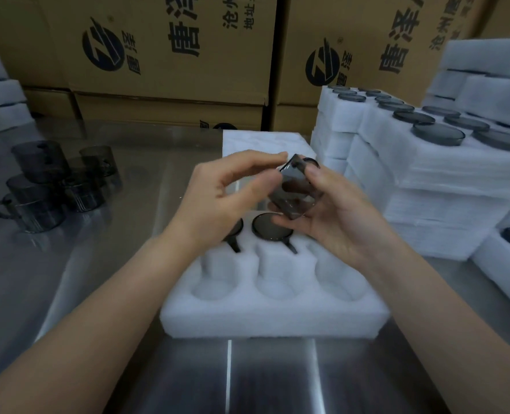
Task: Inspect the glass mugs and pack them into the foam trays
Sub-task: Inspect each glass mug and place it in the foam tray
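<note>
cardboard boxes [173, 55] with dark printed logos and characters stand behind the foam tray [277, 318], filling the background. steel table [68, 264], reflective, lies beneath the foam tray and extends to its left and in front of it. stacked foam trays [427, 180], white, rise to the right of the foam tray; the top layers show dark round mug bases set in their pockets. the foam tray itself is white, moulded with rows of round pockets, each with a slot for a handle; the three pockets in its nearest row hold nothing. loose mugs [47, 186], smoky grey glass with handles, stand in a cluster well to the left of the foam tray, some stacked on others. left hand [218, 198], above the middle of the foam tray, pinches the upper edge of the held mug [295, 192] between thumb and forefinger. right hand [337, 216], above the tray's right half, cradles the same mug, fingers curled under it and thumb pressed on its side. the held mug is tilted, clear of the foam. packed mugs [270, 228], two visible, sit base-up in the tray's middle row, handles in the slots, one partly hidden under the left hand.
</note>
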Available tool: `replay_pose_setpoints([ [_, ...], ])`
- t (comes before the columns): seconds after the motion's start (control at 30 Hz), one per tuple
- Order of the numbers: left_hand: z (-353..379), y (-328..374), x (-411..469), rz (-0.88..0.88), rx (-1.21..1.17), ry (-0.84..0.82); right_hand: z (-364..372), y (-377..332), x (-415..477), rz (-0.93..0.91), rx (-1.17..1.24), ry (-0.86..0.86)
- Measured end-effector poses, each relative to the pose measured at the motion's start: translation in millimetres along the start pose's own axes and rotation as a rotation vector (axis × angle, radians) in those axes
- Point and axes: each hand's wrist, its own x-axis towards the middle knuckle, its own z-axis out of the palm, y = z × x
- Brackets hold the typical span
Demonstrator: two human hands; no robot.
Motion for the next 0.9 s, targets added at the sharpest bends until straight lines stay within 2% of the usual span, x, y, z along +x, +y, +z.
replay_pose_setpoints([
  [0.07,-9.8,-11.8,2.7,-0.072,0.012,0.104,4.2,-2.8,-3.1,-0.022,-0.131,0.12],
  [0.13,-19.4,-28.5,3.1,-0.171,0.016,0.162,10.6,-6.3,-7.8,-0.062,-0.337,0.159],
  [0.37,-29.3,-65.9,-10.8,-0.522,-0.181,0.102,57.3,-1.0,-24.8,-0.142,-0.812,0.021],
  [0.57,-30.8,-65.7,-13.7,-0.59,-0.108,0.001,96.0,21.0,-29.8,-0.184,-1.279,-0.021],
  [0.67,-31.7,-65.7,-13.7,-0.61,-0.099,0.009,108.7,31.4,-29.6,-0.192,-1.535,-0.02],
  [0.9,-30.4,-62.0,-11.3,-0.652,-0.083,0.039,117.9,39.6,-31.3,-0.229,-1.774,-0.028],
])
